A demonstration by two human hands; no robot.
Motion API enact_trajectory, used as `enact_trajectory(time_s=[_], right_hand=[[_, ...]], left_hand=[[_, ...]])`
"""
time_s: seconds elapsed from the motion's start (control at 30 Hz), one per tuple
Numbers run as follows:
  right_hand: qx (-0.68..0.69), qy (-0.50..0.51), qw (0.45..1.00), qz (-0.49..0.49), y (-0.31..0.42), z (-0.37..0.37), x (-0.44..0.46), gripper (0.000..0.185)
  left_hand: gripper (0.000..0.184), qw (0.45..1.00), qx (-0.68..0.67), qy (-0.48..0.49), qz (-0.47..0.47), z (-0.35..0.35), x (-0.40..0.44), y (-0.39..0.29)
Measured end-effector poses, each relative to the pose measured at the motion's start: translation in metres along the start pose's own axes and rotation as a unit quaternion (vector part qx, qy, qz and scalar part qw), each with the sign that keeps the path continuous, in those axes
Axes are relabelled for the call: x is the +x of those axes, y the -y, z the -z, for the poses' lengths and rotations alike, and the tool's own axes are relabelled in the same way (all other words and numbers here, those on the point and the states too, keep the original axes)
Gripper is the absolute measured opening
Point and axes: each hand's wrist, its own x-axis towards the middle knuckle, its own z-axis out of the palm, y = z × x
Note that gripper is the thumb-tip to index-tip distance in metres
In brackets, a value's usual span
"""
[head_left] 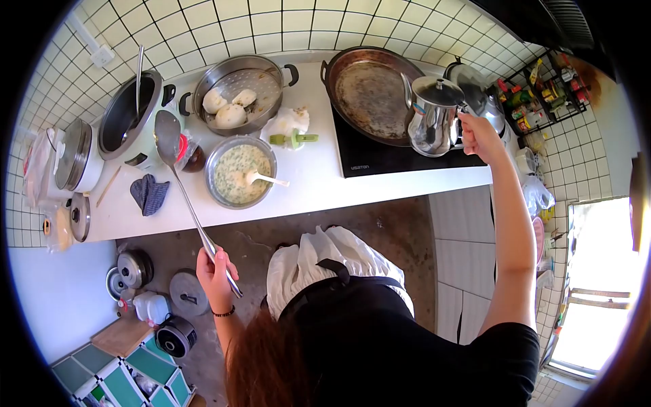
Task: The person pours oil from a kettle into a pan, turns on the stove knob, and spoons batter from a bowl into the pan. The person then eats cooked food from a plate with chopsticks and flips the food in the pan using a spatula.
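Note:
My left hand (215,271) is wrapped round the handle of a long metal spatula (193,209), its broad head raised beside the dark pot (133,117). At the right, my right hand (480,138) grips the handle of a shiny metal kettle (434,122), which is upright at the right edge of the wide pan (369,95) on the black cooktop (363,160). Between the hands, a bowl of pale batter with green bits (237,178) has a white spoon in it. Behind it is a steamer pot (262,108) with white buns (230,115).
A blue cloth (149,195), a red-lidded jar (194,160) and a green-handled tool (293,139) lie on the counter (305,193). Lidded pots (80,156) are at the left end. A spice rack (542,95) hangs at the right wall.

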Motion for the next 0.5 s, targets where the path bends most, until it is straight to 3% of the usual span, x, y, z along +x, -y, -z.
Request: enact_trajectory(time_s=[0.5], right_hand=[[-0.069, 0.027, 0.996, -0.043, 0.027, 0.008, 0.035, 0.043]], left_hand=[[0.006, 0.999, 0.016, -0.036, 0.016, -0.005, -0.002, -0.003]])
